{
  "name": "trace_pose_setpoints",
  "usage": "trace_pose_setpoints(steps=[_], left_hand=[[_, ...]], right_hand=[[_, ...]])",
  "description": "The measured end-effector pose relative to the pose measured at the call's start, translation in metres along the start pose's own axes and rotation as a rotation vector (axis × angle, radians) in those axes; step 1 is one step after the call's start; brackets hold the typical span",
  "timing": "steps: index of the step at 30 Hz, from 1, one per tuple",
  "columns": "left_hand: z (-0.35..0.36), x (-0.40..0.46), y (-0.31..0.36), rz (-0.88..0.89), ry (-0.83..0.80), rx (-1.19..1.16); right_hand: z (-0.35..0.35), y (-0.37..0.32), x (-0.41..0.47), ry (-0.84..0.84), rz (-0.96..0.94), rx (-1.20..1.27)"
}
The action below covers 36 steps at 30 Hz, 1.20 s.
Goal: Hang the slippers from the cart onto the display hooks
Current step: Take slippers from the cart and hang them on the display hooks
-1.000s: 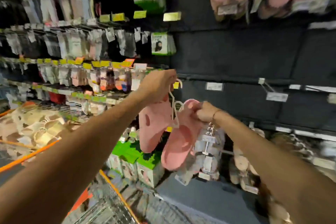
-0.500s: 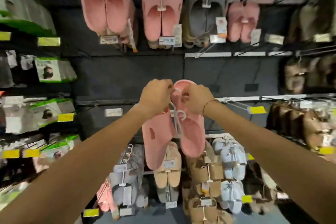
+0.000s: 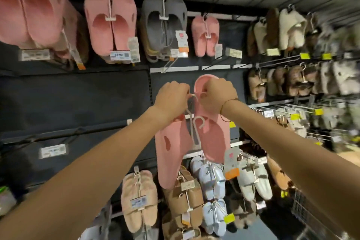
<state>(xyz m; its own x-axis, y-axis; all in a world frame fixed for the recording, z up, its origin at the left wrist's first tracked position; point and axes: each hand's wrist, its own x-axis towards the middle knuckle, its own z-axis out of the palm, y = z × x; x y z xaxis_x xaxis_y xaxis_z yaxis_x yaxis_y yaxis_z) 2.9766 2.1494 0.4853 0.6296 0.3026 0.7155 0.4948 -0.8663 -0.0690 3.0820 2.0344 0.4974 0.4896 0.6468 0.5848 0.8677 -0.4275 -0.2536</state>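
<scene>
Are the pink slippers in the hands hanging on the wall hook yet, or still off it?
Cannot tell for sure. Both the left hand and the right hand grip the pink slippers, hiding any hook they're on.

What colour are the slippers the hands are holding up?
Pink, on white plastic hangers; the held slippers show best in the head view.

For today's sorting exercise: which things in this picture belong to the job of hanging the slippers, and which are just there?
In the job:
left hand
right hand
pink slippers
white hangers

Just there:
grey slippers
blue slippers
beige slippers
price tag
</scene>
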Motion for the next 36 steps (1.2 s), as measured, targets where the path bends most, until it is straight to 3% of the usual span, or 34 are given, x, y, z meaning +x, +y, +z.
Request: trace_pose_setpoints(steps=[7, 10, 13, 18, 23, 25, 30, 36], left_hand=[[0.022, 0.037, 0.011, -0.039, -0.116, 0.119], [0.035, 0.062, -0.006, -0.114, -0.061, -0.038], [0.050, 0.086, -0.030, -0.132, 0.013, -0.272], [0.054, 0.120, -0.045, 0.067, 0.098, -0.506], [0.036, 0.171, -0.037, 0.206, 0.195, -0.560], [0.021, 0.202, -0.029, 0.229, 0.272, -0.556], [-0.020, 0.303, -0.007, 0.198, 0.410, -0.579], [-0.023, 0.402, 0.027, 0.184, 0.511, -0.410]], right_hand=[[0.028, 0.000, 0.006, 0.149, -0.026, -0.202], [0.043, -0.003, 0.012, 0.162, -0.130, -0.316], [0.046, 0.012, 0.034, 0.046, -0.104, -0.294], [0.024, 0.055, 0.076, -0.101, -0.206, -0.165], [-0.031, 0.073, 0.110, -0.173, -0.261, -0.158], [-0.061, 0.077, 0.126, -0.073, -0.256, -0.136], [-0.101, 0.084, 0.202, 0.637, -0.312, -0.045], [-0.124, 0.124, 0.313, 0.870, -0.270, 0.003]])
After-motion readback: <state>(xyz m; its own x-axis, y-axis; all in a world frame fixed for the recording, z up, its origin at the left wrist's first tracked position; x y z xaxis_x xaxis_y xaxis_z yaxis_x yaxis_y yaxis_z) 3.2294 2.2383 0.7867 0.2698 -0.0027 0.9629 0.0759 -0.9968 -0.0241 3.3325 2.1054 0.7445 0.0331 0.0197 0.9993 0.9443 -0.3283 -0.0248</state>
